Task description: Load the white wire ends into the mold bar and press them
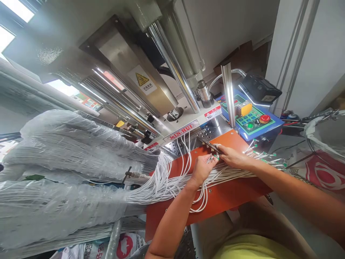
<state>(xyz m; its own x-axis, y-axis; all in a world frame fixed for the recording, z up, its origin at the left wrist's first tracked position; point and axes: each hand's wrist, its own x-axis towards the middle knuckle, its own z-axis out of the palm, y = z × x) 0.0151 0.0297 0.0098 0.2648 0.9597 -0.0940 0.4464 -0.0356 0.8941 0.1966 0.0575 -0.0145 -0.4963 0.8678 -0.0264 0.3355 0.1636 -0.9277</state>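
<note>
My left hand [202, 168] is closed on a small green-and-white cable end [216, 157] over the orange board [172, 212]. Just to its right, my right hand [229, 155] grips a dark metal bar [211, 145] that points up and left toward the machine's plate. Small pieces sit along the bar. A thick bundle of white cables [161, 181] runs across the board beneath both hands, with green-tipped ends [269, 158] fanned out at the right. Several white cables [185, 154] run up under the machine front.
The press machine [180, 131] with metal columns stands ahead. At its right is a blue control box [258, 124] with a red button. Plastic-wrapped cable bundles [67, 144] fill the left side. A metal post [228, 95] rises behind the board.
</note>
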